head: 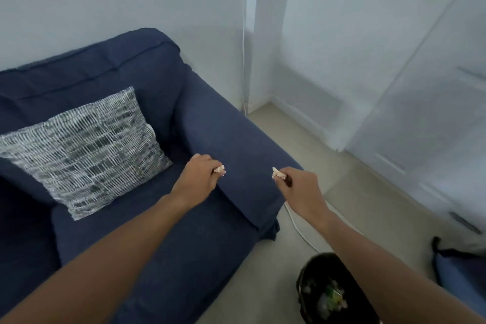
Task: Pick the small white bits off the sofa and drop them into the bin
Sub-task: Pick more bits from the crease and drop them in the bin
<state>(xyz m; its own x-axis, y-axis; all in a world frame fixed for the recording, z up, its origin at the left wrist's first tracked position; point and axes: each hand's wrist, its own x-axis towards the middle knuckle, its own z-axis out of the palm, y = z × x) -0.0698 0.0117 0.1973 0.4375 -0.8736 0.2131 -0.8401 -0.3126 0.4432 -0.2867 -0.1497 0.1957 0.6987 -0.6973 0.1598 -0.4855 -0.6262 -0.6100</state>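
Observation:
A dark blue sofa [147,231] fills the left half of the view. My left hand [198,177] hovers where the seat meets the armrest, closed on small white bits [218,169] that stick out of its fingers. My right hand [299,187] is over the front of the armrest [236,144], also closed on white bits [276,173]. A black bin [331,292] stands on the floor at the lower right, under my right forearm, with light scraps and something green inside. I see no loose bits on the sofa fabric.
A grey-and-white patterned cushion [84,147] leans on the sofa seat. A white cable [299,229] runs across the beige floor beside the armrest. White walls and a white door [420,102] close the right side. A blue bag [457,271] lies at the right edge.

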